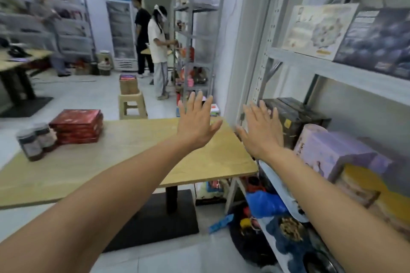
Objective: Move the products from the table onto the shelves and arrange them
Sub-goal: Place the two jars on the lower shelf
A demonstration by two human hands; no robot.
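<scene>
Both hands are raised, fingers straight and spread wide, and hold nothing: the left hand [196, 122] hangs above the far right part of the table [133, 157], and the right hand [260, 133] is just past the table's right edge, in front of a dark box [295, 122]. Whether its fingertips touch that box cannot be told. The products left on the table are a stack of red boxes [76, 126] on its far left part and two dark-lidded jars [35, 141] just beside the stack, nearer the left edge, well apart from both hands. Right of the table stands a grey shelf [332, 71]. On its level near table height are the dark box and, beside it, a lilac box [332, 153]. On the level above, a pale flat box [317, 31] and a dark blue flat box [377, 42] lean side by side. Below the table's right edge lies a blue bag [264, 204] among blurred goods. Beyond the table's far edge a beige stool [132, 104] carries a carton, and farther off three people stand near other shelves and a fridge [121, 29].
</scene>
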